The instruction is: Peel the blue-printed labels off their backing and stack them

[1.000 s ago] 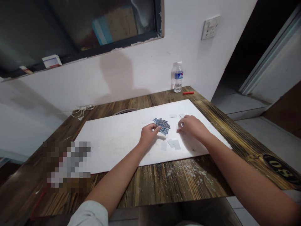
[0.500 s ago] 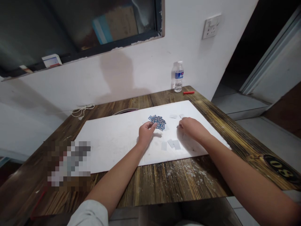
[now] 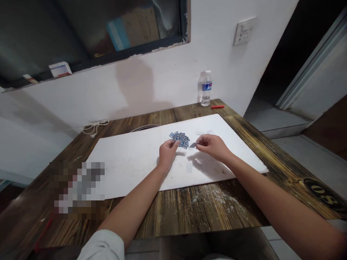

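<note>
Over the middle of the white board [image 3: 130, 162] that lay on the wooden tabletop [image 3: 195, 209], the left hand [image 3: 167, 153] pinched a fan of small blue-backed cards [image 3: 179, 138] between thumb and fingers, the fan spread away from the person. Just beside it, the right hand [image 3: 213, 145] pinched a single card [image 3: 193, 145] by its edge, the card's free end pointing toward the fan and close to it; whether the two touched could not be told. A small pale slip [image 3: 189, 167] lay flat on the board near the hands, and two more slips [image 3: 200, 133] lay just beyond the right hand. At the far edge of the tabletop, against the wall, stood a water bottle [image 3: 206, 89] with a red pen [image 3: 217, 107] lying beside it. A coil of white cord [image 3: 94, 127] rested at the far left, well apart from the hands.
</note>
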A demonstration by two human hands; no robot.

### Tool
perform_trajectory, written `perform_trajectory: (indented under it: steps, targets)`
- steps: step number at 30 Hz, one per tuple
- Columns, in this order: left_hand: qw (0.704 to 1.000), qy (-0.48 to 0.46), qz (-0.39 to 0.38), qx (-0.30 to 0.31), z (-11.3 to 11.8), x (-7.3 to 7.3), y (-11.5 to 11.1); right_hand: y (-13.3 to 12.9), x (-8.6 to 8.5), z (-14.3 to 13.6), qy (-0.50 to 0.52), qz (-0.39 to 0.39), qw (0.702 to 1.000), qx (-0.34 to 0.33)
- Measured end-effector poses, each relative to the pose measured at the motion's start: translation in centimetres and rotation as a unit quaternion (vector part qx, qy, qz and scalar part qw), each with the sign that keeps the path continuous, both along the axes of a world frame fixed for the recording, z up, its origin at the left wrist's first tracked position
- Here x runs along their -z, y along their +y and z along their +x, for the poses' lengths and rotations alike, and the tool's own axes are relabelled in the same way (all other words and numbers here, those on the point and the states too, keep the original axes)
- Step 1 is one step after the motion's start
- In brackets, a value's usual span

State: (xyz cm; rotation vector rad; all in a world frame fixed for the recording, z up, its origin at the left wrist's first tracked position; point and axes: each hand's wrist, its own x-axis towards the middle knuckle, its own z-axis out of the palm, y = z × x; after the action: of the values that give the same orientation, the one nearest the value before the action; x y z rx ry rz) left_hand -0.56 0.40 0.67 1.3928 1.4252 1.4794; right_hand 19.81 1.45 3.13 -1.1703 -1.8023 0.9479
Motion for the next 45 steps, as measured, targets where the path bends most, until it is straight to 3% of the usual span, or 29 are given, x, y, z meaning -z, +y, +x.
perform_trajectory:
  steps: [9, 18, 23, 29, 33, 45]
  targets:
    - [0.999, 0.028, 0.012, 0.012, 0.0, 0.1, 0.0, -1.2, 0.8, -2.2, 0.205, -0.156, 0.965, -0.044]
    - [0.999, 0.035, 0.02, 0.023, -0.2, 0.7, 0.3, -1.6, 1.2, -3.0, 0.252, -0.172, 0.951, 0.038]
    - [0.999, 0.015, 0.028, 0.012, -0.3, 0.9, 0.5, -1.8, 1.3, -3.2, 0.325, -0.214, 0.921, 0.03]
    - [0.998, -0.063, 0.019, -0.001, 0.1, 0.0, 0.1, -2.0, 1.6, -3.9, 0.349, -0.283, 0.893, 0.018]
    - [0.997, -0.076, 0.025, 0.008, 0.3, -0.1, 0.0, -2.2, 2.0, -4.4, 0.338, -0.302, 0.891, 0.016]
    - [0.997, -0.063, 0.009, 0.036, 0.2, 0.4, 0.1, -2.5, 1.8, -4.4, 0.276, -0.26, 0.925, 0.015]
